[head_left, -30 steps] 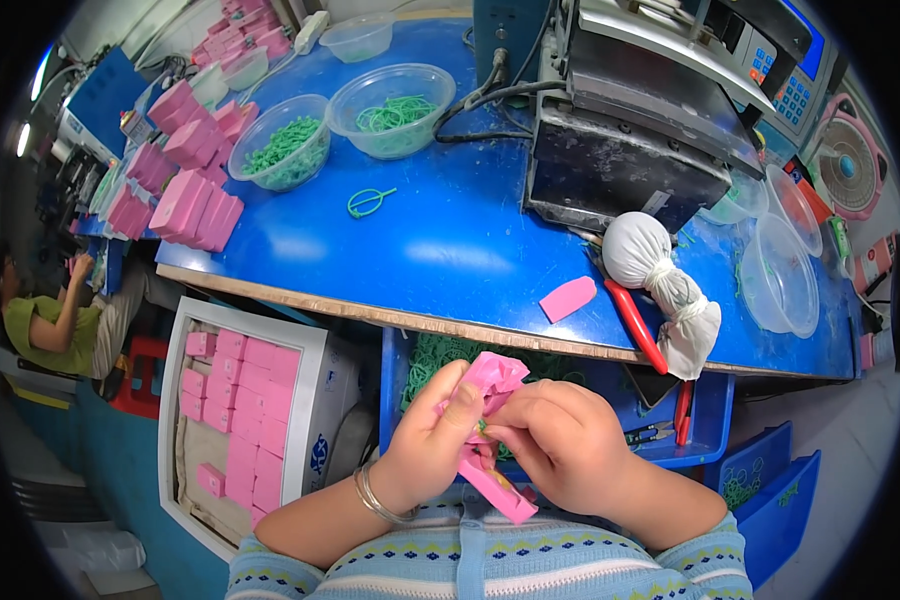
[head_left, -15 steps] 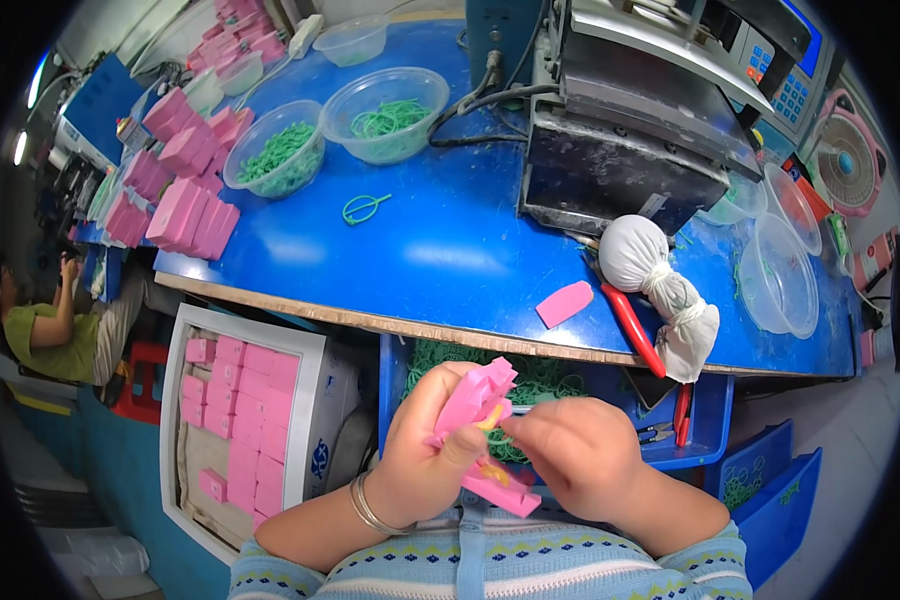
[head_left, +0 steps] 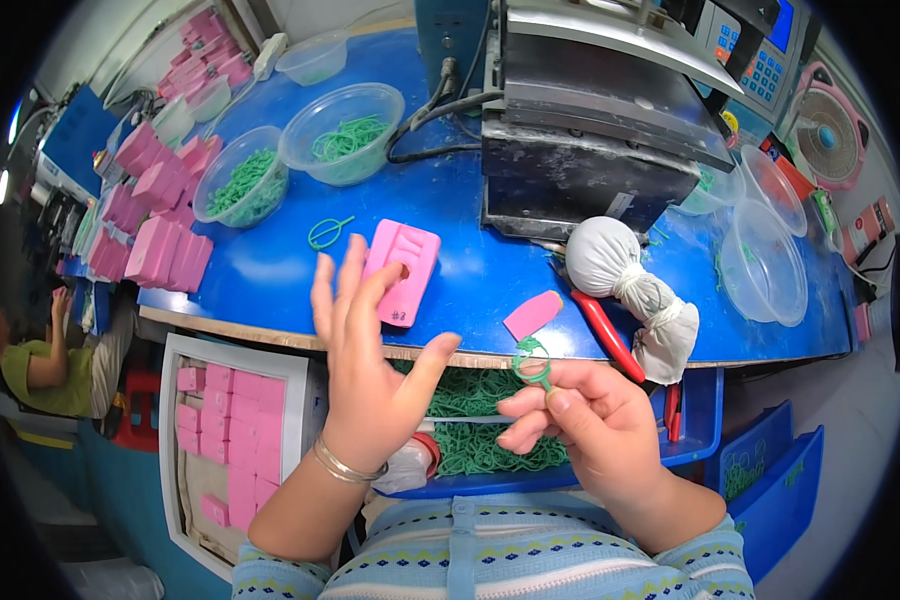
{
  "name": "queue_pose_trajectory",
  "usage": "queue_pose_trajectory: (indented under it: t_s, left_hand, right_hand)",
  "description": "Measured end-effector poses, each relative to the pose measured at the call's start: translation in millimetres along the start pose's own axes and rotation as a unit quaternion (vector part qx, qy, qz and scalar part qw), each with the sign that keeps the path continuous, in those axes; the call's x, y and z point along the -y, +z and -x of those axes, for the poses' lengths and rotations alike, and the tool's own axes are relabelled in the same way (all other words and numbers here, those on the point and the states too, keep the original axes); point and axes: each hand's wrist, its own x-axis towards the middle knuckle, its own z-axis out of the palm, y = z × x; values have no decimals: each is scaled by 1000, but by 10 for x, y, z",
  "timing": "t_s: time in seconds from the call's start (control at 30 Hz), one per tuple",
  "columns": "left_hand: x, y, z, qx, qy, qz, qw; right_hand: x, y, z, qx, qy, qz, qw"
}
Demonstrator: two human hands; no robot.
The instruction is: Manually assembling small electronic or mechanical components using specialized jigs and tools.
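My left hand (head_left: 370,365) is open, its fingers spread at the table's front edge, with the fingertips against or just over a pink rubber mold block (head_left: 406,272). That mold lies on the blue table with its recessed face up, and I cannot tell whether the fingers press on it. Between the thumb and fingers of my right hand (head_left: 600,420) is a thin green wax ring (head_left: 532,362), pinched by its lower end and held up over the open drawer. A second green ring with a stem (head_left: 326,233) lies beyond my left fingertips. A flat pink piece (head_left: 534,316) rests beyond the ring in my hand.
Red-handled pliers (head_left: 610,335) and a tied white cloth pouch (head_left: 606,258) lie at right, before a black machine (head_left: 585,165). Tubs of green pieces (head_left: 290,150) and stacked pink molds (head_left: 155,250) stand left. Below are a drawer of green strands (head_left: 485,450) and a box of molds (head_left: 310,405).
The pink mold has left my hands and now lies on the table. My left hand has moved forward and opened. A green ring now shows clearly in my right hand.
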Motion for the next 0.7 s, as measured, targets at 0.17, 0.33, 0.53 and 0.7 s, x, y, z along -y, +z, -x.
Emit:
queue_pose_trajectory:
  t_s: [0.17,0.33,0.53,0.7]
  left_hand:
    - [-371,-185,109,24,-8,235,972]
    - [-399,-70,353,44,-88,364,926]
    - [-422,-154,299,-5,87,190,978]
    - [-431,-198,475,-18,240,35,970]
  right_hand:
    - [-27,104,40,3,2,5,1000]
    - [-55,155,22,21,18,177,984]
    - [-45,144,34,22,82,149,985]
    - [-171,87,6,23,139,70,988]
